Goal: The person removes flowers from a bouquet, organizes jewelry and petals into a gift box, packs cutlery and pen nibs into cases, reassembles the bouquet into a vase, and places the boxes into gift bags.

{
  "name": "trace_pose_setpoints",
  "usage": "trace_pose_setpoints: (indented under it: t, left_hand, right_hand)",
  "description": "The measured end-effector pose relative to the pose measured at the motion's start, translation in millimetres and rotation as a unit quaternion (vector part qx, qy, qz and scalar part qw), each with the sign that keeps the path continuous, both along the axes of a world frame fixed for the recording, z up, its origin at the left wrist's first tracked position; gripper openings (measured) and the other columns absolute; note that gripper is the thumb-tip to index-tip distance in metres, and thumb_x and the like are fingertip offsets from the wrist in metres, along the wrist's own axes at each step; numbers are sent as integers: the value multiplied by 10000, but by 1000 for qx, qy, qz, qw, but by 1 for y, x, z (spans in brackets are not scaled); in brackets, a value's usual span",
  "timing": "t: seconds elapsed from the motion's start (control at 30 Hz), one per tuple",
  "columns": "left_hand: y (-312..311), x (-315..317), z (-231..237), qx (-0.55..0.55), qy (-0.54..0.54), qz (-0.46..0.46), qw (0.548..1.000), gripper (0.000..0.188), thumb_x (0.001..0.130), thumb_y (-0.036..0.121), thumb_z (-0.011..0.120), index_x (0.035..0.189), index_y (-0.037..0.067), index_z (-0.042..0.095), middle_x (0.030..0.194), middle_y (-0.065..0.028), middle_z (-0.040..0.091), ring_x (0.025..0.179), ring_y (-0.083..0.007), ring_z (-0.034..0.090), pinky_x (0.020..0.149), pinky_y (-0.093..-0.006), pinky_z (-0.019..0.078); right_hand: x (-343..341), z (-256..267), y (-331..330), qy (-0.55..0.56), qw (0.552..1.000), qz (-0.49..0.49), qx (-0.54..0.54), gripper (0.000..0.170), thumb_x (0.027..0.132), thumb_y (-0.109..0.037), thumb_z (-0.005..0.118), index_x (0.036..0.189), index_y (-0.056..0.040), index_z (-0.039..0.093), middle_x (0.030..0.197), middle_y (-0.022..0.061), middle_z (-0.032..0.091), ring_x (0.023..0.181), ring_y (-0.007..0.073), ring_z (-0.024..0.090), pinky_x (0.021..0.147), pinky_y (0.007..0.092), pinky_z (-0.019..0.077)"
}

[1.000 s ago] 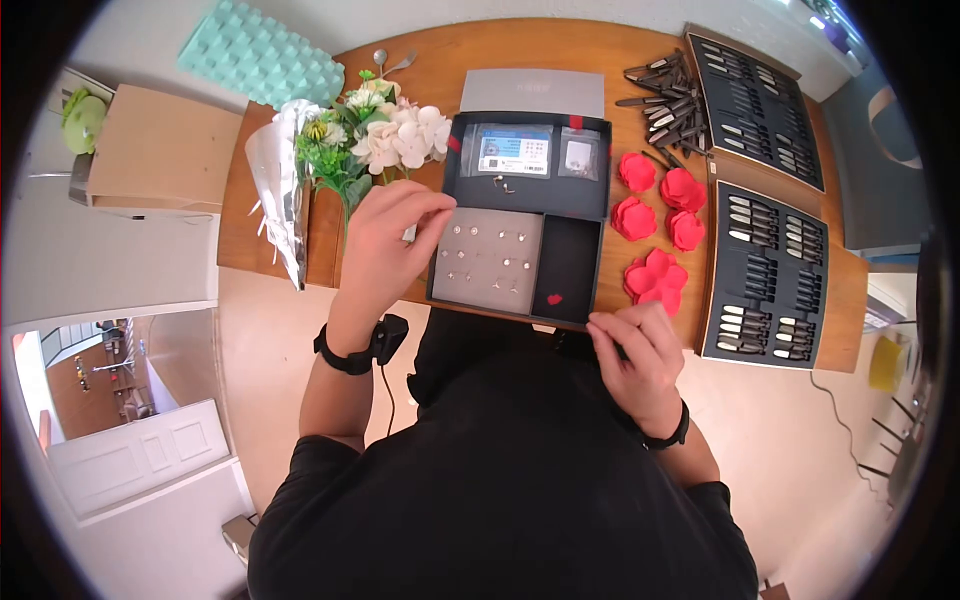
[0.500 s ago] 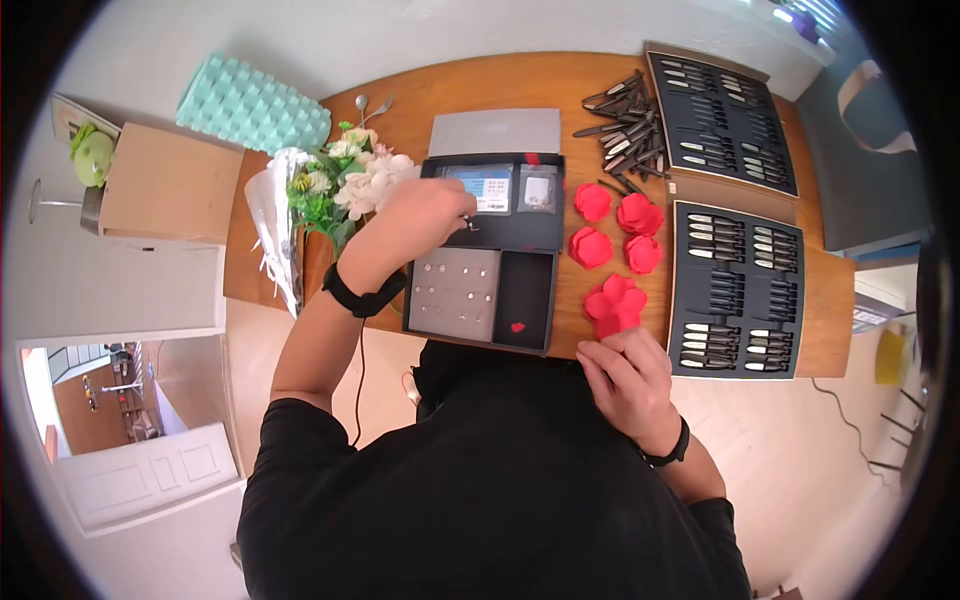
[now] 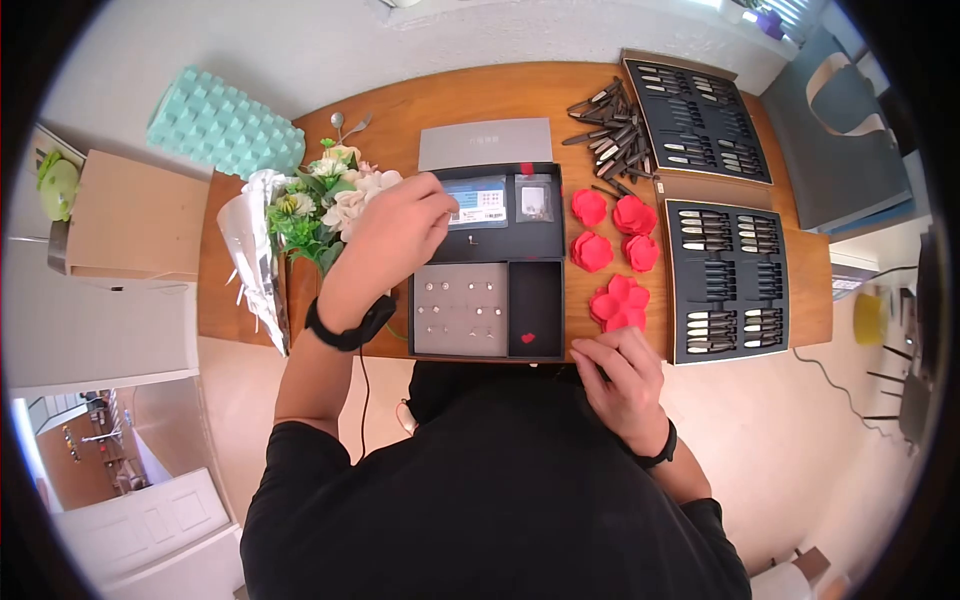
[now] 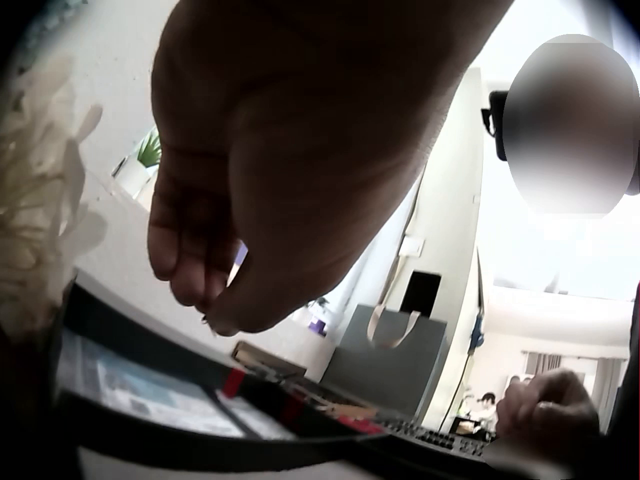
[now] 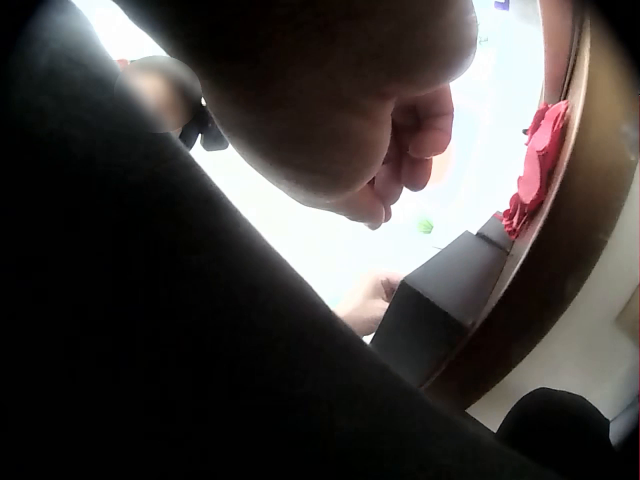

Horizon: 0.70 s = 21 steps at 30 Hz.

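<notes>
The left hand (image 3: pixel 395 232) is above the left side of the open dark box (image 3: pixel 560 215), thumb and fingertips together. A tiny bright speck shows at its fingertips in the left wrist view, apparently a small earring pinched there. A small metal piece (image 3: pixel 473 239) lies in the box's upper part, below a clear packet with a blue and white card (image 3: pixel 483 205). Small earrings sit in rows on the grey pad (image 3: pixel 460 328) in the lower part. The right hand (image 3: pixel 622 388), loosely curled with nothing visible in it, is at the table's front edge below a red paper flower (image 3: pixel 618 302).
White flowers and foil-wrapped stems (image 3: pixel 252 250) lie on the left, with a teal bumpy block (image 3: pixel 225 125) behind. A grey lid (image 3: pixel 485 143) is behind the box. On the right are more red flowers (image 3: pixel 591 250), loose dark pieces (image 3: pixel 615 140) and two trays of cutlery-like pieces (image 3: pixel 727 290).
The left hand moved from beside the box to its upper part, then drew back slightly left. One small metal piece now shows there instead of two. The right hand stayed near the table edge.
</notes>
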<state>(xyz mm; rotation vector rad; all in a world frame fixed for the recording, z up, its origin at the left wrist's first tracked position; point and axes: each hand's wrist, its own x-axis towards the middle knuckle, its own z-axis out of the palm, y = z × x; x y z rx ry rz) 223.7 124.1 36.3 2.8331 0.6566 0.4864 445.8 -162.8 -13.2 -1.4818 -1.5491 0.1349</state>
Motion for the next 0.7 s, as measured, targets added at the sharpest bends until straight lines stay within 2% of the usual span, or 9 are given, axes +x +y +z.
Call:
trace_pose_setpoints:
  t: [0.07, 0.1, 0.17, 0.3, 0.33, 0.37, 0.5, 0.7]
  left_hand:
    - [-11, -11, 17, -47, -106, 8, 993, 145, 914, -23, 809, 1047, 34, 812, 1007, -105, 739, 865, -343, 746, 789, -430, 617]
    - [-18, -18, 22, -52, -114, 7, 992, 145, 914, -23, 809, 1047, 34, 812, 1007, -105, 739, 865, -343, 746, 789, -430, 617]
    - [-35, -30, 24, -93, -171, 9, 981, 213, 879, -53, 847, 1076, 28, 843, 1010, -98, 771, 909, -282, 765, 799, -372, 619]
    - [-54, -46, -2, -99, -267, -47, 957, 239, 831, -88, 862, 1048, 13, 848, 1046, -105, 798, 911, -277, 788, 764, -362, 618]
    - [-59, -47, -7, -93, -297, -57, 949, 264, 801, -81, 871, 1048, 6, 834, 1034, -112, 788, 894, -291, 784, 739, -379, 617]
    - [-64, -49, -11, -87, -325, -64, 939, 292, 771, -74, 879, 1048, -2, 820, 1023, -119, 778, 876, -304, 780, 715, -396, 617]
    - [-74, -64, -8, -60, -365, -30, 929, 273, 764, -81, 884, 1019, -9, 818, 1019, -110, 795, 876, -303, 793, 714, -396, 622]
    - [-93, -80, 10, 10, -336, -40, 941, 267, 760, -68, 887, 1012, -9, 820, 1027, -105, 804, 884, -297, 801, 723, -387, 633]
  right_hand:
    - [-8, 10, 11, -6, 1000, 0, -6, 243, 862, 47, 936, 1076, -6, 832, 931, 95, 704, 795, 293, 685, 674, 415, 548]
    - [-13, 16, 17, 7, 1000, 9, -16, 243, 869, 43, 934, 1086, -8, 835, 936, 98, 713, 805, 290, 693, 675, 404, 551]
    - [-25, 26, 32, 11, 999, 17, -31, 243, 877, 39, 932, 1096, -9, 838, 942, 100, 723, 814, 288, 700, 676, 394, 553]
    - [-52, 47, 68, 119, 986, 74, -92, 237, 921, 6, 925, 1144, -22, 849, 991, 101, 773, 839, 229, 744, 666, 339, 559]
    - [-59, 51, 75, 168, 974, 92, -125, 233, 939, -9, 920, 1161, -24, 851, 1006, 101, 789, 845, 206, 756, 662, 322, 560]
    - [-65, 54, 82, 163, 973, 94, -133, 233, 939, -9, 920, 1161, -24, 851, 1006, 101, 789, 845, 206, 756, 662, 322, 560]
    - [-86, 58, 101, 179, 966, 115, -148, 223, 983, -52, 902, 1198, -33, 848, 996, 88, 822, 816, 171, 753, 651, 292, 540]
    - [-98, 51, 91, 225, 965, 104, -89, 185, 991, -39, 894, 1170, -37, 848, 968, 83, 830, 745, 157, 703, 650, 299, 529]
